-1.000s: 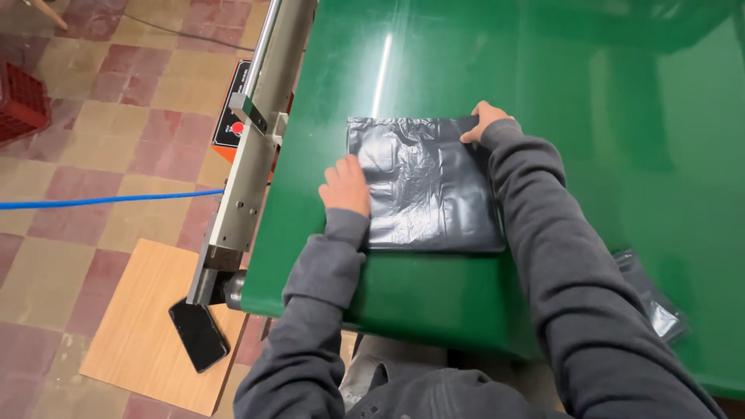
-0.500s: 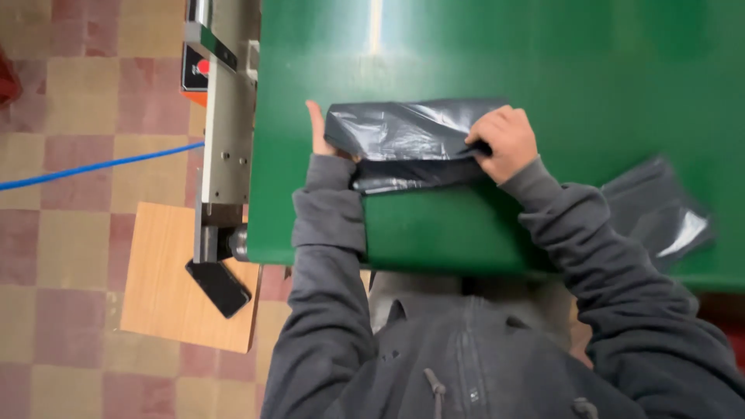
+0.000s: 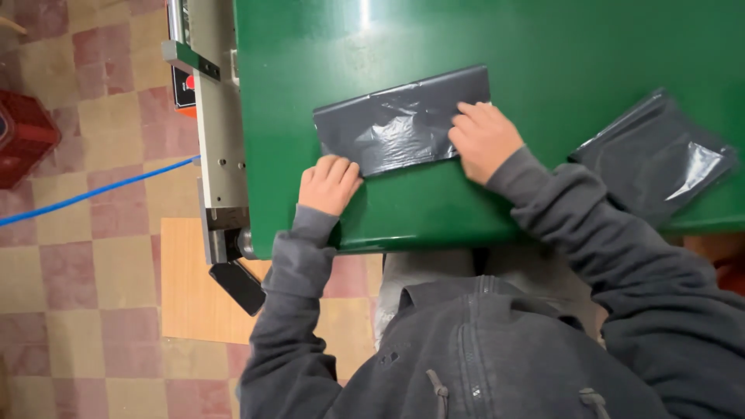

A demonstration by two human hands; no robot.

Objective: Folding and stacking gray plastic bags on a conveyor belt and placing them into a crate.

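A folded dark grey plastic bag [image 3: 400,122] lies flat on the green table [image 3: 543,46], near its front edge. The left hand [image 3: 330,183] rests with fingers curled at the bag's lower left corner; the right hand [image 3: 484,140] presses flat on its right end. A stack of similar bags [image 3: 656,155] lies well apart to the right

folded bag [image 3: 396,124] on table [image 3: 559,46] (another [image 3: 656,155] right)
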